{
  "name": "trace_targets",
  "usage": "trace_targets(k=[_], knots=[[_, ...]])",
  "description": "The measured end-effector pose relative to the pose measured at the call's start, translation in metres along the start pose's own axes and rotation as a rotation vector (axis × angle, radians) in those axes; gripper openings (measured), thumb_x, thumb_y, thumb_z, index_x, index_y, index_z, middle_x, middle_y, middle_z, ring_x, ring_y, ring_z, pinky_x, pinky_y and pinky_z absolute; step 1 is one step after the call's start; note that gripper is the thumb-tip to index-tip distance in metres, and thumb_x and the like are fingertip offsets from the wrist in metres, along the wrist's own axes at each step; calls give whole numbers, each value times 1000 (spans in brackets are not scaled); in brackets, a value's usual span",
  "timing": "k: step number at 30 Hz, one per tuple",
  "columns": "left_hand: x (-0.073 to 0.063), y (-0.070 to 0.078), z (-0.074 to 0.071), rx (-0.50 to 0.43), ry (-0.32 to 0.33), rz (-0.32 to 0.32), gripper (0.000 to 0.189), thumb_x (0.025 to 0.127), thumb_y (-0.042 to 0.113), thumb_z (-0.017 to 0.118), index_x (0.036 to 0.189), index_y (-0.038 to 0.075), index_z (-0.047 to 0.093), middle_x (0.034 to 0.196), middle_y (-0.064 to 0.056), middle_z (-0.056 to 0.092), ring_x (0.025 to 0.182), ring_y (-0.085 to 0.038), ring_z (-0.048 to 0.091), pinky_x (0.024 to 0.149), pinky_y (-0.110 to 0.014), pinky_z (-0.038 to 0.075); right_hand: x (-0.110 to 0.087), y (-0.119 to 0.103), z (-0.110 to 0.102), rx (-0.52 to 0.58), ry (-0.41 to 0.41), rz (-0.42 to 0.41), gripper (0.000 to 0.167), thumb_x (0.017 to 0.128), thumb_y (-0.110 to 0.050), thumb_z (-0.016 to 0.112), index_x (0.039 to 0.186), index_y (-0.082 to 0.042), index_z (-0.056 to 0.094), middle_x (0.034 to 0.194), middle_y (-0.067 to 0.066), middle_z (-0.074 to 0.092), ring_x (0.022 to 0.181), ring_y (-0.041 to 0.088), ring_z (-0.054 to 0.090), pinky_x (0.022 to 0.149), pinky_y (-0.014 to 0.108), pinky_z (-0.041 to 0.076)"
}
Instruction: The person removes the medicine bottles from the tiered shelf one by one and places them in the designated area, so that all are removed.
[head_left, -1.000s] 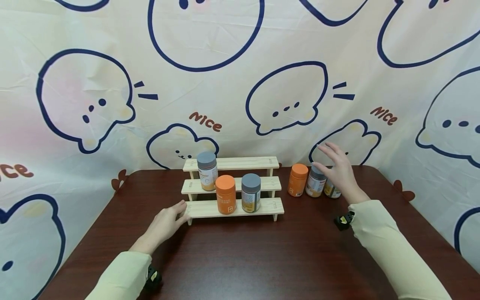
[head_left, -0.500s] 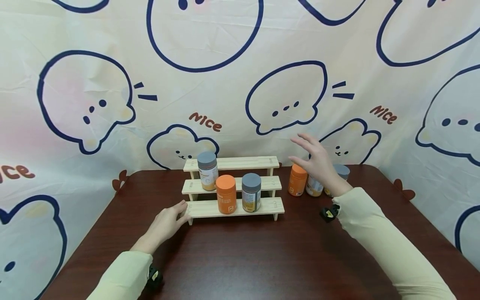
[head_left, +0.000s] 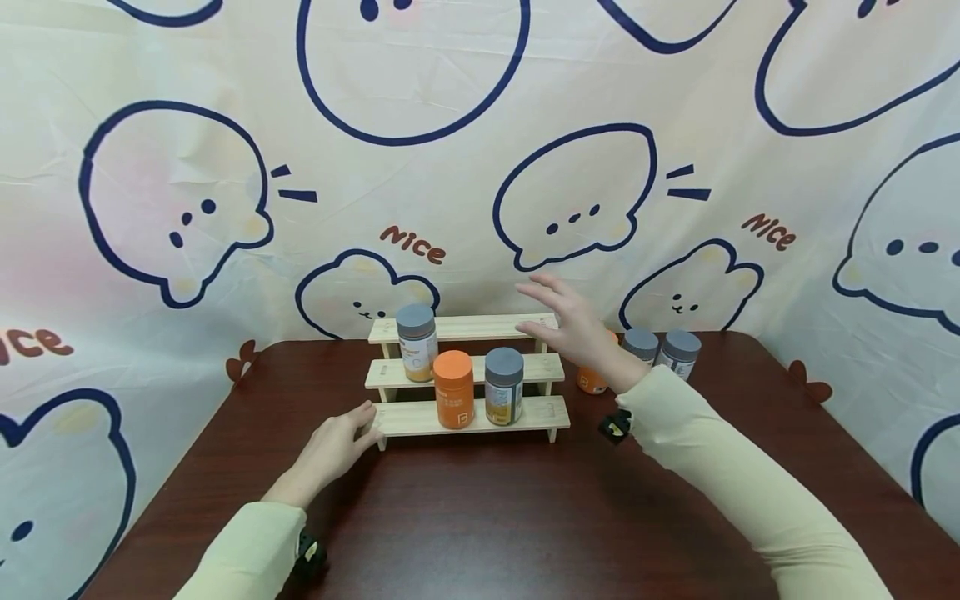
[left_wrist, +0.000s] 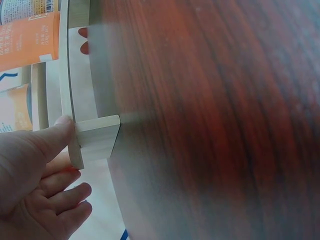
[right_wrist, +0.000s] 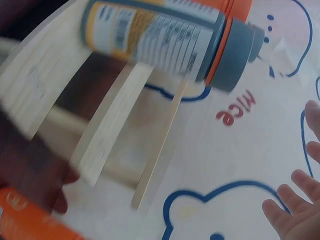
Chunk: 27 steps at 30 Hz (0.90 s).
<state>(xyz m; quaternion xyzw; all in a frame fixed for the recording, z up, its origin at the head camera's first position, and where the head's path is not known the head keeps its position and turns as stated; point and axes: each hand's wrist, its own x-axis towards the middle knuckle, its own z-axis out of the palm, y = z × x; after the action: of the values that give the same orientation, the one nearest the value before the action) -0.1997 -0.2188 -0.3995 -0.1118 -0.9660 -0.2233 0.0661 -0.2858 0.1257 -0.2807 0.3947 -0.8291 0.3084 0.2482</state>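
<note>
A pale wooden three-step rack stands at the table's back. My left hand pinches the left end of its lowest step, thumb on one face of the board and a finger on the other. On that step are an orange bottle and a grey-lidded bottle; another grey-lidded bottle stands at the left of the middle step. My right hand hovers over the rack's right end, fingers spread and holding nothing. The right wrist view shows its fingertips apart from the bottles.
Right of the rack, an orange bottle and two grey-lidded bottles stand on the dark wooden table, partly hidden by my right hand and sleeve. A cartoon-printed cloth hangs close behind the table.
My right hand has moved left, from above the bottles on the table to the rack's right end, fingers still spread. The left hand and the bottles have stayed in place.
</note>
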Motion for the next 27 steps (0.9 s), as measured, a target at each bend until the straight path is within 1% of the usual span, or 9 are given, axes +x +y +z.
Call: trace_targets(k=[6, 13, 16, 19, 21, 22, 24, 26, 27], knots=[[-1, 0, 0, 4, 8, 17, 46, 88, 14, 63, 127, -7, 51, 132, -25, 45, 114, -37, 48, 87, -50, 42, 14, -13, 16, 48, 11, -9, 51, 81, -20, 72, 128, -8, 55, 137, 13, 42, 125, 26, 38, 99, 44, 33], [-1, -1, 0, 6, 18, 26, 45, 87, 13, 64, 126, -7, 51, 131, -25, 45, 113, -38, 49, 86, -50, 42, 32, -27, 37, 82, -15, -33, 51, 83, -23, 71, 129, -9, 54, 137, 11, 42, 125, 23, 38, 100, 39, 33], [-1, 0, -1, 12, 22, 30, 44, 87, 13, 64, 125, -6, 53, 130, -26, 46, 112, -38, 51, 85, -49, 44, 37, -33, 47, 99, -57, -21, 51, 83, -23, 71, 129, -10, 53, 137, 10, 41, 126, 22, 38, 100, 36, 32], [0, 0, -1, 8, 24, 30, 40, 87, 13, 64, 121, -5, 57, 130, -26, 46, 108, -36, 53, 79, -46, 46, 41, -39, 57, 104, -118, 18, 52, 83, -24, 70, 130, -12, 53, 139, 9, 40, 126, 21, 37, 100, 37, 33], [0, 0, -1, 6, 24, 29, 38, 87, 13, 64, 120, -4, 57, 130, -26, 46, 108, -36, 54, 77, -45, 47, 43, -43, 64, 106, -156, 45, 52, 83, -25, 70, 131, -14, 52, 140, 8, 39, 126, 21, 37, 99, 38, 34], [0, 0, -1, 2, 23, 28, 36, 87, 13, 64, 118, -4, 59, 130, -26, 46, 105, -34, 56, 74, -43, 47, 44, -45, 67, 111, -171, 56, 53, 83, -25, 70, 131, -14, 52, 140, 8, 38, 126, 21, 37, 99, 39, 34], [0, 0, -1, 4, 19, 26, 37, 87, 13, 64, 119, -4, 58, 130, -26, 46, 105, -34, 56, 75, -43, 47, 45, -48, 74, 121, -192, 68, 53, 83, -24, 71, 131, -14, 52, 140, 9, 38, 125, 22, 39, 98, 39, 36], [1, 0, -1, 2, 15, 24, 36, 87, 13, 64, 118, -4, 59, 130, -26, 46, 99, -31, 58, 74, -42, 47, 47, -50, 80, 113, -208, 71, 54, 82, -23, 71, 131, -14, 52, 140, 9, 38, 124, 22, 40, 97, 37, 37], [1, 0, -1, 2, 12, 23, 37, 87, 14, 64, 119, -4, 58, 130, -26, 46, 100, -31, 58, 74, -43, 47, 48, -52, 82, 106, -217, 73, 54, 82, -24, 71, 132, -14, 52, 140, 9, 38, 124, 21, 40, 97, 36, 37]])
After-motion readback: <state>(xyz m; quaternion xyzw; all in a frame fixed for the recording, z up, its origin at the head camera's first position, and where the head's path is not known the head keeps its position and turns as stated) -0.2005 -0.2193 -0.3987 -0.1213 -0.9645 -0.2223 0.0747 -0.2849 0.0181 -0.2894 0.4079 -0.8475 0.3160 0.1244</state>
